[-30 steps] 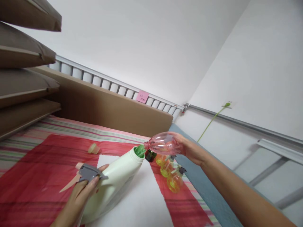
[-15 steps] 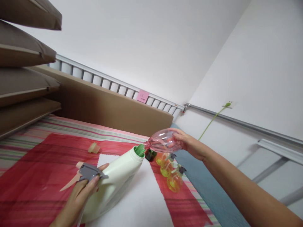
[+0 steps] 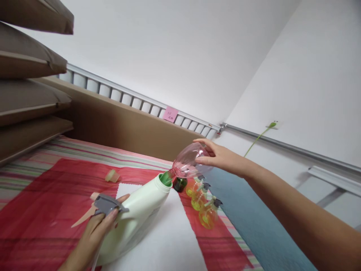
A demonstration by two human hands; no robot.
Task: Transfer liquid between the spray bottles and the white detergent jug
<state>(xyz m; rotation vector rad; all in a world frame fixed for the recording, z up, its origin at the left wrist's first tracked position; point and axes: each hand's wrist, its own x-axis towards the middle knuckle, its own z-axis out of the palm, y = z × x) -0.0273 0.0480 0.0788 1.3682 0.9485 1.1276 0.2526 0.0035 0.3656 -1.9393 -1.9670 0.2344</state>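
My right hand (image 3: 216,156) grips a clear pink plastic bottle (image 3: 188,162) by its base, neck tipped down. The bottle's neck rests in the mouth of a large pale green bottle (image 3: 138,222), where green shows inside. My left hand (image 3: 103,226) is closed around a grey and peach spray trigger head (image 3: 106,205) with a thin tube hanging below. That hand is also against the side of the pale green bottle, which leans to the right. Print on the pale bottle's side is too faint to read.
A beige cap (image 3: 112,176) lies on the red cloth (image 3: 67,210). A dark green container (image 3: 179,184) and several yellow pump bottles (image 3: 208,218) stand to the right. White paper (image 3: 175,241) lies under the pale bottle. Brown cushions (image 3: 34,98) are stacked at left.
The pink bottle has tilted more steeply, its base rising and its neck going further into the pale bottle's mouth. My right hand rose with it. My left hand stays put.
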